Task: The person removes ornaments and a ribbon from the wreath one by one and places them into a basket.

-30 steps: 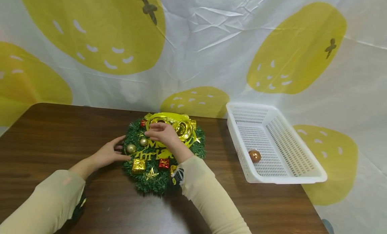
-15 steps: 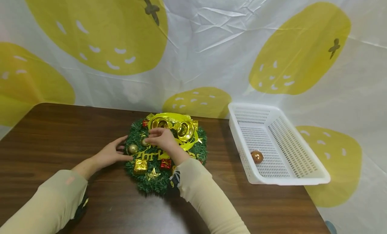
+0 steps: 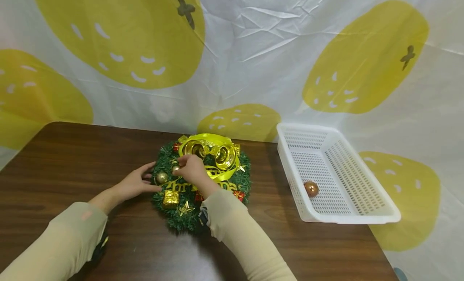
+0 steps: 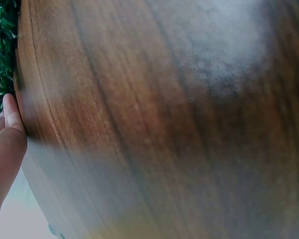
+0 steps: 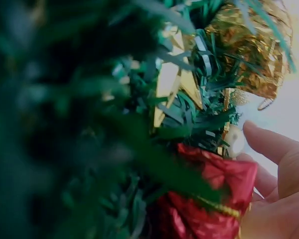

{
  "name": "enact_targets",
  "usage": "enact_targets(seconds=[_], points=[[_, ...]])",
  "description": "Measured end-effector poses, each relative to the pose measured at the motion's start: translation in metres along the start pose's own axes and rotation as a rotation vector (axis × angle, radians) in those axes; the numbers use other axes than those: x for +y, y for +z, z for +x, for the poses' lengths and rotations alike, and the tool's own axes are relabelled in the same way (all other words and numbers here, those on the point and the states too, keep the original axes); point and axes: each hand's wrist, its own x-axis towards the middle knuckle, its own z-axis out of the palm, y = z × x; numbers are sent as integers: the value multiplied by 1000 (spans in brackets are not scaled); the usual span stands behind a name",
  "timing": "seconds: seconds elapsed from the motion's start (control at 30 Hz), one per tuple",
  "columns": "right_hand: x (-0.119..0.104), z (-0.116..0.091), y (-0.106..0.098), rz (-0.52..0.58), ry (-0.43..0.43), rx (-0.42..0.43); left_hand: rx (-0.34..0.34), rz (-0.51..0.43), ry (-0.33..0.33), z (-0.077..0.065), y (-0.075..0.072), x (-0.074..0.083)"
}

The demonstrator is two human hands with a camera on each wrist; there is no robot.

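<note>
The background is filled by a white cloth point(image 3: 261, 79) printed with big yellow fruit shapes. Below it a dark wood-grained table point(image 3: 90, 168) is seen, on whose right side a white perforated basket point(image 3: 344, 218) is set. Left of the basket, well apart from it, a green wreath point(image 3: 183, 221) is laid on the table. By the left hand point(image 3: 132, 184), its thumb and fingers spread loosely apart, the wreath's left edge is touched. The right hand point(image 3: 195, 170) is reached across the wreath, thumb and fingers bent together. Two gold bells point(image 3: 224, 156) are ringed by a yellow ribbon point(image 3: 214, 137) on the wreath's far part; gold lettering point(image 3: 177, 187), partly covered by the right arm, is shown nearer. A gold gift box point(image 3: 171, 199) is fixed near the front. In the basket, a copper ball point(image 3: 311, 188) is rested by the left wall. Beside the gift box a gold star point(image 3: 186, 207) is mounted. Last, a small gold ball point(image 3: 175, 168) is pinched by the right hand.
</note>
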Motion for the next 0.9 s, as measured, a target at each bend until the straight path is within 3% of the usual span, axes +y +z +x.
enact_targets(seconds=[0.3, 0.9], points=[[-3, 1, 4, -166, -54, 18, -3, -4, -5, 2, 2, 1], [3, 2, -5, 83, -21, -10, 6, 5, -1, 2, 0, -1]])
